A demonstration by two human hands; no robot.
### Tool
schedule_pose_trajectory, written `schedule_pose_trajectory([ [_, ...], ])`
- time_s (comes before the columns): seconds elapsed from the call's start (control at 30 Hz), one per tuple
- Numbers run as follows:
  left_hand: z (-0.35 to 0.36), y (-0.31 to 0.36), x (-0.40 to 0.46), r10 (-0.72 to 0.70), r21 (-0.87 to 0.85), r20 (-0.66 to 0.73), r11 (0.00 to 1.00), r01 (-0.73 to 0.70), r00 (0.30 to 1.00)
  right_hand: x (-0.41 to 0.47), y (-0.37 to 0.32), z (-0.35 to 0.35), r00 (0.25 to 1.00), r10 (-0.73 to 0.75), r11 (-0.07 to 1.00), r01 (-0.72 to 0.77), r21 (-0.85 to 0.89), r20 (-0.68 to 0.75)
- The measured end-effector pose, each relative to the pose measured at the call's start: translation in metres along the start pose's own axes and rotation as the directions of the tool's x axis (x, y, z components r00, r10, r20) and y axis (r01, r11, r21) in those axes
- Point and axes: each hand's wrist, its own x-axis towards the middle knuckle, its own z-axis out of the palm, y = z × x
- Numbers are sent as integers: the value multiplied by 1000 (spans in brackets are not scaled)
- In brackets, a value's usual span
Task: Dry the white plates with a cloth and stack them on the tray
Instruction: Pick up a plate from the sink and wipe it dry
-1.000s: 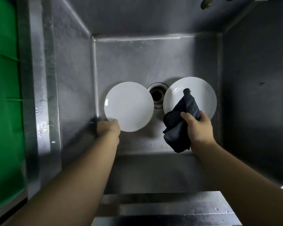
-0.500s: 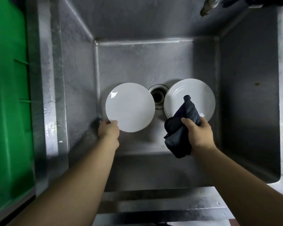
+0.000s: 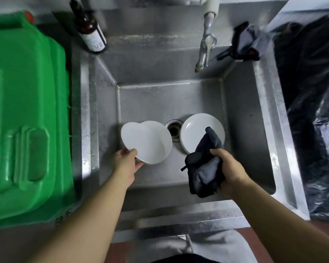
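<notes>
White plate (image 3: 147, 142) now lifts, blurred, pinched by the left hand (image 3: 126, 163); right hand (image 3: 229, 170) keeps clutching the dark cloth (image 3: 204, 168) beside it.

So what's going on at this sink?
A person is drying dishes over a steel sink. The left hand grips the near rim of a white plate, held up in the basin and blurred. The right hand holds a dark cloth. More white plates lie by the drain, the cloth's tip over them. A green bin stands left.
</notes>
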Motion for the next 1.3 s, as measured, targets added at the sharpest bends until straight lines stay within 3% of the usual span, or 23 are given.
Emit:
schedule_pose_trajectory([
  [0.13, -12, 16, -50, 8, -20, 128, 1000, -6, 992, -38, -16, -5, 991, 87, 987, -100, 125, 99],
  [0.23, -15, 21, -91, 44, -17, 198, 999, -42, 979, -63, -31, -9, 980, 71, 990, -92, 106, 185],
  [0.3, -15, 23, -118, 76, -48, 240, 997, -67, 968, -81, -46, -7, 981, 20, 999, -24, 22, 193],
  [0.4, -11, 25, -160, 133, -82, 282, 990, -114, 950, -103, -69, 1, 959, -205, 969, 227, -97, 194],
  [0.53, 8, 35, -216, 220, -124, 357, 974, -188, 908, -131, -101, 16, 822, -423, 803, 535, -264, 381],
  [0.6, 21, 39, -242, 266, -142, 390, 963, -227, 882, -144, -111, 24, 718, -482, 690, 664, -287, 502],
  [0.63, 29, 41, -254, 289, -151, 405, 957, -248, 867, -151, -113, 27, 650, -507, 592, 740, -320, 566],
  [0.73, 47, 46, -285, 344, -167, 457, 939, -300, 820, -167, -116, 29, 440, -474, 155, 894, -419, 763],
  [0.8, 54, 48, -298, 370, -187, 500, 929, -320, 783, -176, -119, 28, 395, -395, -14, 900, -435, 829],
  [0.93, 62, 54, -308, 403, -191, 501, 914, -357, 766, -185, -123, 20, 446, -405, -73, 854, -515, 798],
  [1.03, 65, 57, -312, 379, -146, 523, 922, -358, 763, -193, -116, 10, 476, -397, 9, 857, -515, 785],
  [1.13, 57, 59, -315, 344, -123, 572, 934, -337, 745, -205, -107, 4, 376, -374, 29, 919, -394, 848],
  [1.23, 46, 60, -315, 312, -137, 627, 946, -293, 714, -207, -110, 16, 291, -365, -134, 924, -359, 884],
  [1.3, 39, 60, -314, 306, -133, 639, 948, -291, 706, -201, -118, 32, 297, -409, -215, 887, -408, 863],
])
